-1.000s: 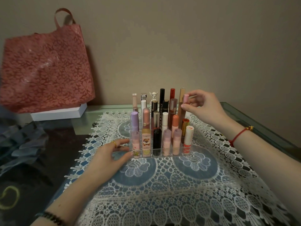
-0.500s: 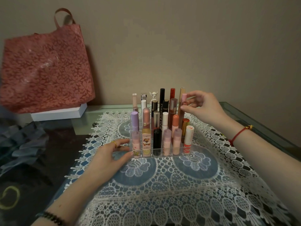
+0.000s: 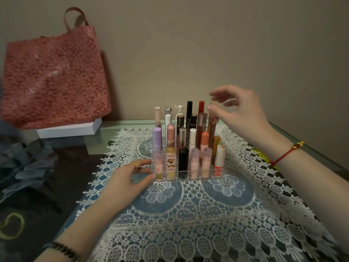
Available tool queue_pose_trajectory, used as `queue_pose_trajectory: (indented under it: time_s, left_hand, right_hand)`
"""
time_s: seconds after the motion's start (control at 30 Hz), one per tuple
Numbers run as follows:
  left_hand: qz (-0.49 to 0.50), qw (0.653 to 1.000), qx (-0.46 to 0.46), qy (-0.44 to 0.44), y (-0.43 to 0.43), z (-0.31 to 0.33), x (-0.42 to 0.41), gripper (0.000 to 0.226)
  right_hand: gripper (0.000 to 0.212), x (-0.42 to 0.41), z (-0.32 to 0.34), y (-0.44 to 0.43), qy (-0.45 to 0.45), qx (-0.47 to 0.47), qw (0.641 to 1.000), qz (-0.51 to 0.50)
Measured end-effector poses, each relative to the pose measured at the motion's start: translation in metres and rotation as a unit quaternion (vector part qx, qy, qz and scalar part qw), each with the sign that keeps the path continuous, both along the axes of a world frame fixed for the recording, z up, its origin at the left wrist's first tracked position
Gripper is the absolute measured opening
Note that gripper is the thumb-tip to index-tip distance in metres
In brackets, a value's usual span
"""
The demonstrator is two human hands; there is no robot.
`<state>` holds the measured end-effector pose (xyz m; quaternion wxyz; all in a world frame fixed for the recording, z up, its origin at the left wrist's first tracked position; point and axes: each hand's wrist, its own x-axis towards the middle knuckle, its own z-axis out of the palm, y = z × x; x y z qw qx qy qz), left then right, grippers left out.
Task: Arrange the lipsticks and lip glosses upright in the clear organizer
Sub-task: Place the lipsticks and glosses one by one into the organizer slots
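Observation:
The clear organizer (image 3: 182, 176) stands on a lace cloth, filled with several upright lipsticks and lip glosses in stepped rows. A brown gloss with a cartoon sticker (image 3: 212, 129) stands in the back right part of it. My right hand (image 3: 239, 110) hovers just above and to the right of that gloss, fingers spread and holding nothing. Its thumb tip is close to the top of a tall beige tube (image 3: 211, 108). My left hand (image 3: 128, 178) lies flat on the cloth, with its fingertips touching the organizer's front left corner.
A red floral tote bag (image 3: 54, 78) leans on the wall at the left, on a white box (image 3: 69, 129). Grey fabric (image 3: 28, 167) lies at the left of the glass table. The lace cloth (image 3: 207, 214) covers the table in front of me.
My right hand lowered the pink-capped gloss into the back right of the organizer, let go of it and rose with fingers spread. My left hand stayed put.

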<state>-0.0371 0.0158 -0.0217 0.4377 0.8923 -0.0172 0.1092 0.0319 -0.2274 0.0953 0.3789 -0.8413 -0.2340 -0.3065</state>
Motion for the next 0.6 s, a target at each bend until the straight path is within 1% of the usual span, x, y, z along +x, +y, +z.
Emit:
queue_pose_trajectory:
  time_s: [0.13, 0.27, 0.33, 0.6]
  left_hand:
    - [-0.003, 1.000, 0.002, -0.001, 0.000, -0.001, 0.001, 0.045]
    - [-0.003, 1.000, 0.000, 0.001, 0.000, 0.000, 0.000, 0.046]
    - [-0.002, 1.000, -0.002, 0.005, 0.000, 0.000, 0.000, 0.046]
    - [-0.011, 1.000, -0.008, -0.001, 0.002, -0.002, 0.001, 0.045]
  right_hand:
    - [0.022, -0.011, 0.003, 0.029, 0.004, -0.122, 0.992, 0.044]
    - [0.023, -0.009, -0.004, 0.048, -0.031, -0.240, 0.969, 0.041]
    - [0.024, -0.005, -0.005, 0.054, -0.040, -0.263, 0.964, 0.031]
    - [0.017, 0.001, -0.009, 0.069, -0.022, -0.275, 0.961, 0.020]
